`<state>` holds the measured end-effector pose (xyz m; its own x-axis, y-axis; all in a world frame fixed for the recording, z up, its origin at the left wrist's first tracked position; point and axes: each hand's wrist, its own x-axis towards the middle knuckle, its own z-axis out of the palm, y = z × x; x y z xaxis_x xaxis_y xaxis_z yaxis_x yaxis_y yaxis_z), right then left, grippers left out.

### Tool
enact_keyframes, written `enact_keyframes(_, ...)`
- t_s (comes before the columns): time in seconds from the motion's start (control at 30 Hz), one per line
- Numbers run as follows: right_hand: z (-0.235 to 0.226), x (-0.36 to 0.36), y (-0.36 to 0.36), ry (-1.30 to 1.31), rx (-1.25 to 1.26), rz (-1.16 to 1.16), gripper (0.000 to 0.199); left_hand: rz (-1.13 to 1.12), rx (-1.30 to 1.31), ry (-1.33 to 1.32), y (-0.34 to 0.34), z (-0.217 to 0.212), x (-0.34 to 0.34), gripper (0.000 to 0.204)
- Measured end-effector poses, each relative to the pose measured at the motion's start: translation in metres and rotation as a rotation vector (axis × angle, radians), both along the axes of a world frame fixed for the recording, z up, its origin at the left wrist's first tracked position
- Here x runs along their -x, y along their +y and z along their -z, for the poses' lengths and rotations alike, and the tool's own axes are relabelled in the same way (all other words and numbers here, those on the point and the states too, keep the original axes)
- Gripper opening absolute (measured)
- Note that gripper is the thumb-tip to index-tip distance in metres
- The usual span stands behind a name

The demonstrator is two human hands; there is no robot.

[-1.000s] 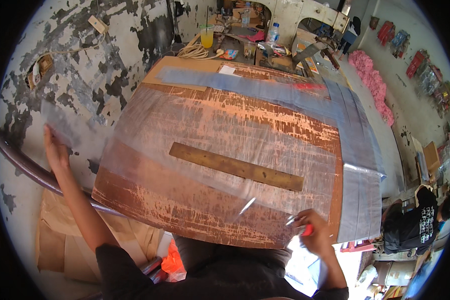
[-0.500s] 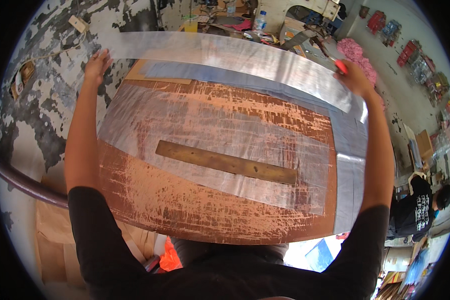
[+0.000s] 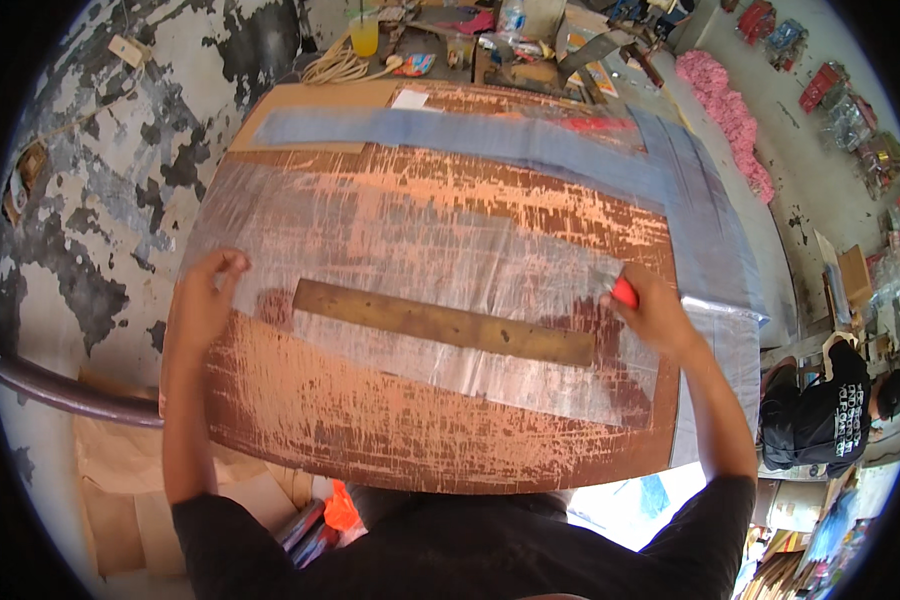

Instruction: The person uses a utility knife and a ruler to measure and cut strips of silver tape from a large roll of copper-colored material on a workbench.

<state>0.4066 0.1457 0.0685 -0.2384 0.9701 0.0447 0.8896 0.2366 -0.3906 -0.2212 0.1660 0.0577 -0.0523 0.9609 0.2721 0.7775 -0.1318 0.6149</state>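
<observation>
A clear plastic sheet (image 3: 420, 250) lies spread over a worn brown board (image 3: 370, 420). My left hand (image 3: 205, 300) pinches the sheet's left edge. At the sheet's right edge is my right hand (image 3: 655, 310), which also holds a small red cutter (image 3: 625, 292). A long wooden ruler (image 3: 440, 323) lies on the board between my hands, near the sheet's front edge; I cannot tell whether it is over or under the plastic.
Strips of bluish plastic (image 3: 470, 135) lie along the board's far and right sides. A cluttered bench with a yellow drink cup (image 3: 364, 35) and coiled rope (image 3: 335, 68) stands behind. A person in black (image 3: 830, 415) sits at lower right. A dark pipe (image 3: 60, 395) crosses left.
The sheet was lifted up and flung toward the far side with both arms stretched out; now it has been pulled back down and my hands sit close to the ruler.
</observation>
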Motion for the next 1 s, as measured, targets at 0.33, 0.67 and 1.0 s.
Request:
enact_keyframes(0.33,0.047,0.006,-0.068,-0.068,-0.096,-0.105,0.026,0.383,-0.023,0.188,-0.119,0.047,-0.177,0.062)
enact_keyframes(0.67,0.034,0.039,-0.114,-0.014,-0.116,-0.126,0.029,0.290,-0.033,0.211,-0.139,0.058,-0.182,0.066)
enact_keyframes(1.0,0.047,0.070,-0.130,0.138,-0.154,-0.257,0.039,-0.013,-0.006,0.253,-0.084,0.076,-0.154,0.083)
